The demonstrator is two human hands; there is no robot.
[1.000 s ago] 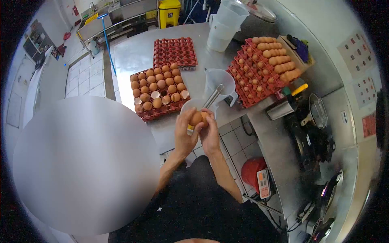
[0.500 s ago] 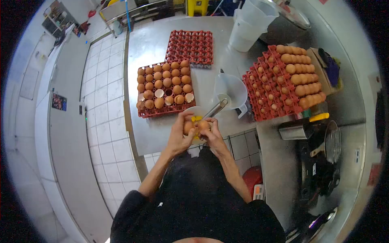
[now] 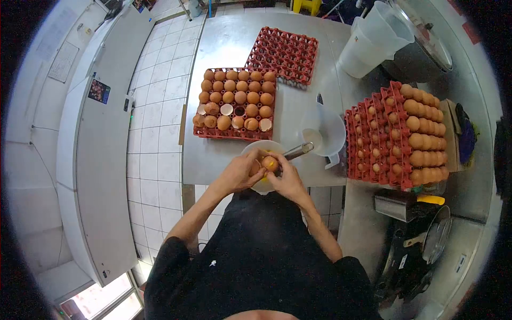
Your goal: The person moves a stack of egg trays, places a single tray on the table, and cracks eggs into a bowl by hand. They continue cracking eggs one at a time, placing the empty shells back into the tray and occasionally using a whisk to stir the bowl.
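Over a white bowl at the table's front edge, my left hand holds a brown eggshell piece. My right hand is closed on another brown shell piece, close against the first. Yellow egg shows between and beneath the fingers. A metal utensil handle leans out of the bowl to the right. Beyond my left hand, a red tray carries whole brown eggs and several broken shells. To the right stands a translucent jug.
An empty-celled red tray stack lies behind the egg tray. Large clear pitchers stand at the back right. Tilted red trays of eggs rise at the right. A metal container and a sieve sit at the lower right.
The view has turned, so the table things appear shifted right. The two shell pieces are still in my hands, with the right one now tilted and nearer the left.
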